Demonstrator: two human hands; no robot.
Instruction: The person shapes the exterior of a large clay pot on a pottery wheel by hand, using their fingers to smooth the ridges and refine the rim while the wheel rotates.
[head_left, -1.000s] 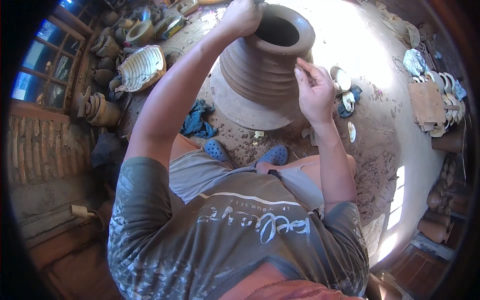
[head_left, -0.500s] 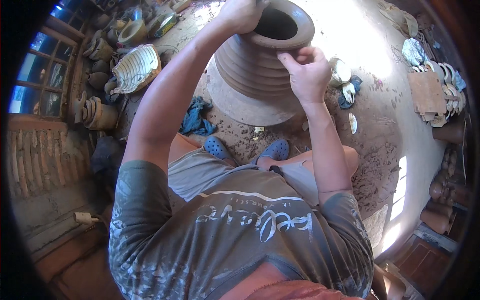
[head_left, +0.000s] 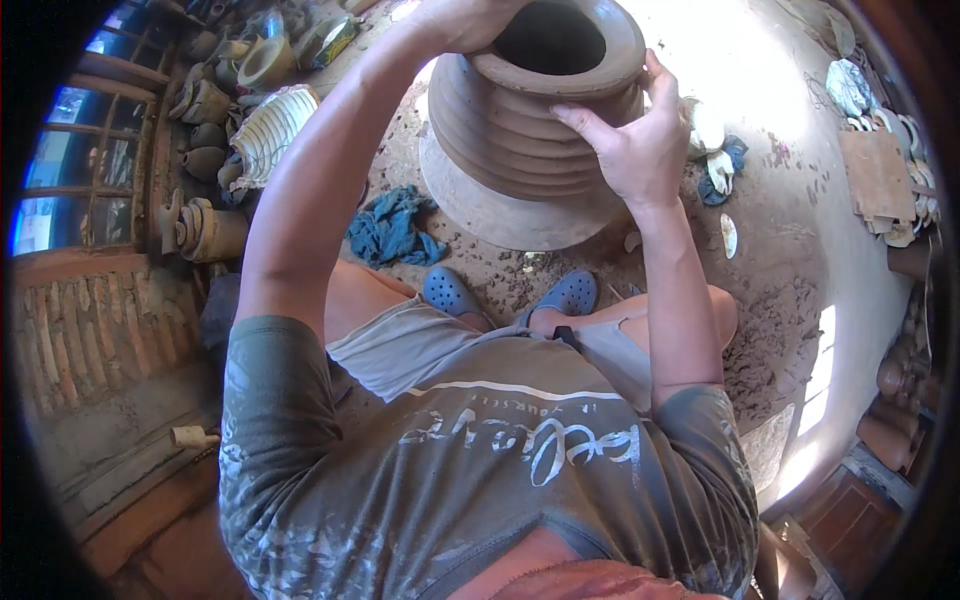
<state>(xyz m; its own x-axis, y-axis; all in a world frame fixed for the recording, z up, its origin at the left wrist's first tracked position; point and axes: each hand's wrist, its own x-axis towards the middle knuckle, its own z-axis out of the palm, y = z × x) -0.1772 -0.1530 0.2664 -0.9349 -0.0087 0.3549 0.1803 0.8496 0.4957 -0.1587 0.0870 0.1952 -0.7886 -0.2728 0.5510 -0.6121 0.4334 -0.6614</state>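
A large grey-brown clay pot with horizontal ridges and a wide flared rim stands upright on a round pale base. My left hand is at the left of the rim, at the picture's top edge, fingers curled and mostly hidden; what they hold is unclear. My right hand grips the pot's right side, thumb against a ridge below the rim, fingers reaching up beside the rim.
A blue cloth lies by my feet on the clay-strewn floor. Pots and a ribbed white piece line the left, below a window. Stacked boards and more pots stand at the right.
My right hand has gone from a pinch near the rim to a wider grip, thumb and fingers apart. The pot sits slightly higher and further right in view; my left hand has shifted left.
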